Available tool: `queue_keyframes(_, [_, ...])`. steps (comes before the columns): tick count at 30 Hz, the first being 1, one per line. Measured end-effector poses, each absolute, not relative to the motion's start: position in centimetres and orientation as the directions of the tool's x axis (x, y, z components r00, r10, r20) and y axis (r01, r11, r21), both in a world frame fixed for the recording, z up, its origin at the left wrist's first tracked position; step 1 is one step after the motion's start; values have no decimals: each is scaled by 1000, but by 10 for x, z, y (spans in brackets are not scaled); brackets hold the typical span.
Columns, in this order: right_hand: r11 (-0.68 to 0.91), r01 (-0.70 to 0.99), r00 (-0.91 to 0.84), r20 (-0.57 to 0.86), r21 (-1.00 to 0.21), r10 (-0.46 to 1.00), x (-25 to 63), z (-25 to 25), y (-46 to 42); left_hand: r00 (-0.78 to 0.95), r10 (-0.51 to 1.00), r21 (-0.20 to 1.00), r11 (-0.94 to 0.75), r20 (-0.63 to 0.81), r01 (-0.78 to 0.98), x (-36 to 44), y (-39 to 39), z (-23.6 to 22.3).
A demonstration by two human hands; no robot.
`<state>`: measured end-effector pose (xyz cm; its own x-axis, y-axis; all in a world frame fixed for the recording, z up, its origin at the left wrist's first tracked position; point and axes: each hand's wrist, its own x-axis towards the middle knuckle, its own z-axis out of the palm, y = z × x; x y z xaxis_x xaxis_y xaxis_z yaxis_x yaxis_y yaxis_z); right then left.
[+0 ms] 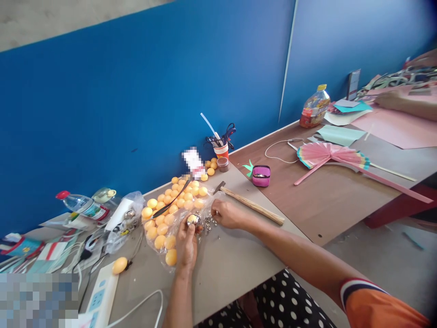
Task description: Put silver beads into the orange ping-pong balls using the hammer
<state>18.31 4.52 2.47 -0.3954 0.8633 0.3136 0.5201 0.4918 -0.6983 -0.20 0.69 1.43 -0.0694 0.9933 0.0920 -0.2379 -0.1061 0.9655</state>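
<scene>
My left hand [186, 242] is closed around an orange ball partly covered with shiny silver pieces [193, 220], held just above the table. My right hand [226, 214] rests to its right, fingers curled in a pinch over a small heap of silver pins [209, 223]; what the pinch holds is too small to make out. A clear bag of several orange balls [170, 205] lies left of and behind both hands. A wooden-handled hammer [252, 206] lies just behind my right hand.
A water bottle [82, 205], white power strip [100, 296], cables and papers crowd the left. A cup of pens [221, 148], a pink pouch [261, 175] and a pink paper fan [324, 157] sit further right. Another person's arm [406, 104] rests at far right. A blue partition [153, 91] stands behind.
</scene>
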Motion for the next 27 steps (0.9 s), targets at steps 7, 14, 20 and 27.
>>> queue_keyframes(7, [192,65,-297,165,-979,941,174,36,41,-85,995,983,-57,42,-177,-2,7,10])
queue_keyframes(14, [-35,-285,-431,96,-958,897,174,36,42,-75,996,998,-58,56,-38,-5,7,6])
queue_keyframes(20, [-104,-274,-483,44,-956,875,169,30,40,-32,997,994,-75,77,74,-5,4,10])
queue_keyframes(27, [-20,-201,-424,69,-979,903,163,23,39,-8,995,990,-96,98,106,-6,4,7])
